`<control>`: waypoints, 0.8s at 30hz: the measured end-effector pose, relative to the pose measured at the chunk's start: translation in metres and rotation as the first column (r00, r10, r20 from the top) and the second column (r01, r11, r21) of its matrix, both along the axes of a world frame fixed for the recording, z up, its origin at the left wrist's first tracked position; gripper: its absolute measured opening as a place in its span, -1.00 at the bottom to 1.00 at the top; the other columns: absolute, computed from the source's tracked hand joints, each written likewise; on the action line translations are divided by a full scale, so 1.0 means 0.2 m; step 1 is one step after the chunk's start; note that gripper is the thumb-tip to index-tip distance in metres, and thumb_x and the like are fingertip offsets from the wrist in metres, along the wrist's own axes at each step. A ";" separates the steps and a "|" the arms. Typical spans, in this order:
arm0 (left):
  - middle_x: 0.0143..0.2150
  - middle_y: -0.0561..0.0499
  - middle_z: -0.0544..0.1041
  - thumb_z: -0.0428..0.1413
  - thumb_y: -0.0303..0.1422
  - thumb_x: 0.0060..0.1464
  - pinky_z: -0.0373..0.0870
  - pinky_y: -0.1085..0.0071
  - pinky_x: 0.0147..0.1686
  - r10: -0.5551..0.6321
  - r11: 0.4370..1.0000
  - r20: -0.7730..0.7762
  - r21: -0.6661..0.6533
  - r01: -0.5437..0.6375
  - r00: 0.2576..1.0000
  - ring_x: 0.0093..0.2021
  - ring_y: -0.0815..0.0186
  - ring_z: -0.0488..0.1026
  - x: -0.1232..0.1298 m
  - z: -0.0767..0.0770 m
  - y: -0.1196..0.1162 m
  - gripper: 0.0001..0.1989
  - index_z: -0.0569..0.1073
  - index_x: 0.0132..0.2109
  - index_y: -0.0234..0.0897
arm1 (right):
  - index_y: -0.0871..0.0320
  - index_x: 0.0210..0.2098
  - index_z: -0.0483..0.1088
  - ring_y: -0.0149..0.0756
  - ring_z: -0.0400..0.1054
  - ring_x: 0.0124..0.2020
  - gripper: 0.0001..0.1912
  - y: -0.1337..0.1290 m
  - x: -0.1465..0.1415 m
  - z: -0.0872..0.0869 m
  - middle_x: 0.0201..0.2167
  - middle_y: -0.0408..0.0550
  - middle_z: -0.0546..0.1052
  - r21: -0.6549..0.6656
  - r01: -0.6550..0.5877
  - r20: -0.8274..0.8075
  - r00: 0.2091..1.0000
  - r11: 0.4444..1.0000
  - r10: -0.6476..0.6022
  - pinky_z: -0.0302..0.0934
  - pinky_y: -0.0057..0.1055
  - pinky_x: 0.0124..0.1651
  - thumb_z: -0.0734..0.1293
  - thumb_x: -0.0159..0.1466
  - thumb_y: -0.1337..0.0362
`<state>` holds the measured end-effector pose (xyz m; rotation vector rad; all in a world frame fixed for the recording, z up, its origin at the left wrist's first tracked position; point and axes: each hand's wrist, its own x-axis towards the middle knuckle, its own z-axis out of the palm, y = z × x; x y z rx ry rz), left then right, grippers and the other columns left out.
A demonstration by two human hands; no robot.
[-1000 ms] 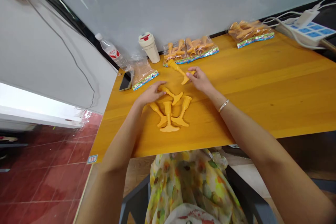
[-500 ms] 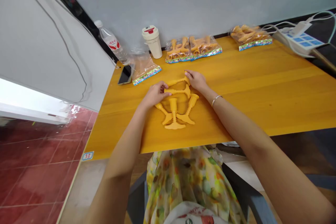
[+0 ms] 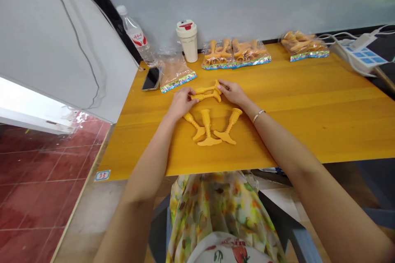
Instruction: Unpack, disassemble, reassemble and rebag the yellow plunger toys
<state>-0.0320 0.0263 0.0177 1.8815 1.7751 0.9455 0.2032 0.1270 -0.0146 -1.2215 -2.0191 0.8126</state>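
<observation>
Pinches two yellow T-ended pieces (image 3: 204,97) by stem ends in left hand (image 3: 180,104), farther T-end (image 3: 216,85) in right hand (image 3: 234,93), beyond three similar pieces (image 3: 206,124) nearer front edge of worktop (image 3: 308,111).

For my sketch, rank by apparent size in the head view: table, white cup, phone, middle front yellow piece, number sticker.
1. Table
2. White cup
3. Phone and middle front yellow piece: too alike to rank
4. Number sticker
</observation>
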 end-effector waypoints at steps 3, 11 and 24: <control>-0.26 0.01 0.52 0.31 -0.35 -0.04 0.37 0.32 -0.19 -0.076 0.995 0.028 -0.059 0.078 0.997 -0.34 0.31 0.40 0.00 0.03 -0.02 -0.76 0.44 -0.22 -0.25 | 0.22 0.26 0.43 -0.19 0.54 -0.04 -0.46 0.00 0.02 0.00 0.11 0.06 0.60 -0.061 -0.004 -0.093 0.996 0.998 -0.001 0.34 -0.17 0.22 0.35 0.33 0.19; -0.24 0.03 0.46 0.32 -0.35 -0.11 0.38 0.31 -0.22 -0.144 0.986 0.021 -0.080 0.145 0.989 -0.36 0.34 0.38 0.00 0.08 -0.05 -0.74 0.43 -0.26 -0.24 | 0.20 0.30 0.36 -0.17 0.52 0.12 -0.37 -0.02 0.04 -0.01 0.25 0.16 0.49 -0.190 -0.086 -0.329 0.944 0.978 0.019 0.32 -0.10 0.29 0.43 0.23 0.33; -0.06 -0.07 0.43 0.24 -0.30 0.09 0.34 0.27 -0.03 -0.127 0.986 -0.060 0.104 0.133 0.990 -0.16 0.22 0.40 -0.02 0.12 -0.07 -0.76 0.51 -0.08 -0.25 | 0.18 0.11 0.54 -0.18 0.53 0.11 -0.62 -0.05 0.01 0.01 0.12 0.06 0.60 -0.106 -0.065 -0.214 0.976 0.992 0.041 0.31 -0.11 0.31 0.33 0.32 0.36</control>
